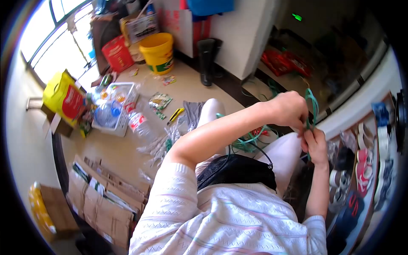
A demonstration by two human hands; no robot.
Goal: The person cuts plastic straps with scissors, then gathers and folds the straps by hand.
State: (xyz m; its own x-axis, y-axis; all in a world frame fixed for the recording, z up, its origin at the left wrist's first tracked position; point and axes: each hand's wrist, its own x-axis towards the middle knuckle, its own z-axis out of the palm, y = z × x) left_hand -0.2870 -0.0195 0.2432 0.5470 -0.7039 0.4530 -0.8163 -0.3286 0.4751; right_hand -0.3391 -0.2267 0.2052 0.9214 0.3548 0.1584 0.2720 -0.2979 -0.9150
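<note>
My left hand (287, 109) reaches across to the right side of the view, its fingers pinched on a loop of green strapping (312, 102). Just below it, my right hand (315, 146) is closed on the same green strapping, and the fingertips of both hands nearly meet. A loose tangle of green strapping (250, 139) lies between my legs, with a small red item beside it. On my lap is a black mesh bag (238, 171) with a thin dark cord.
A white basket of plastic bottles (123, 129), a yellow bucket (157, 53), black boots (207, 61) and a yellow cutter (175, 115) are ahead and left. Flattened cardboard (102, 204) stands lower left. A shoe rack (369, 204) stands close on the right.
</note>
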